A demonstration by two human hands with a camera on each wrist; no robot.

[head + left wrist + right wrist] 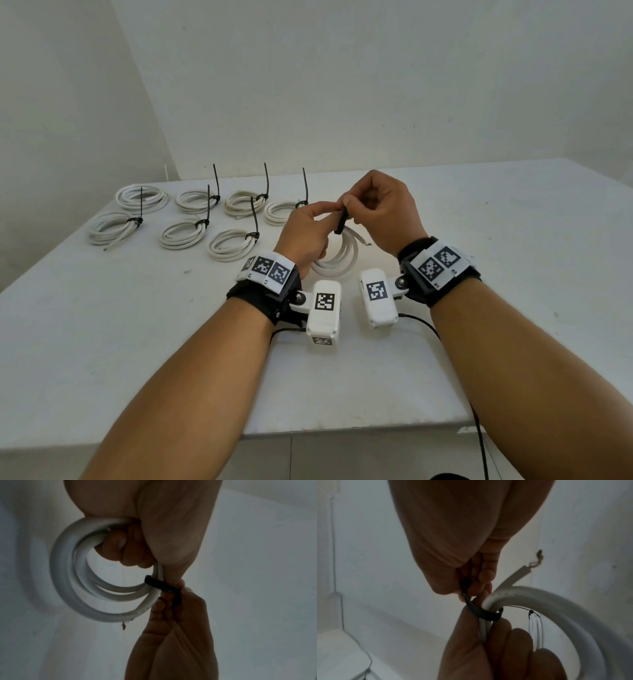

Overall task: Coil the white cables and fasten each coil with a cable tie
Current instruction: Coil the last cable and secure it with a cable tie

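Above the white table (513, 274), my left hand (327, 209) grips a white cable coil (337, 262); its fingers curl through the loops (130, 550). A black cable tie (342, 222) wraps the coil's bundle beside that grip. My right hand (350, 205) pinches the tie's upper part between thumb and fingertips. The left wrist view shows the coil (68, 588) hanging with the tie (161, 584) crossing its right side. From the right wrist I see the tie (481, 613) curving under the strands, and the coil (556, 601) with a bare cable end (537, 559) sticking up.
Several coiled white cables (236, 245) lie in two rows at the table's back left, most with black ties (266, 181) standing upright. The back-left coil (142, 198) shows no tie of its own. The table's front edge (342, 433) runs below my forearms. White walls stand behind.
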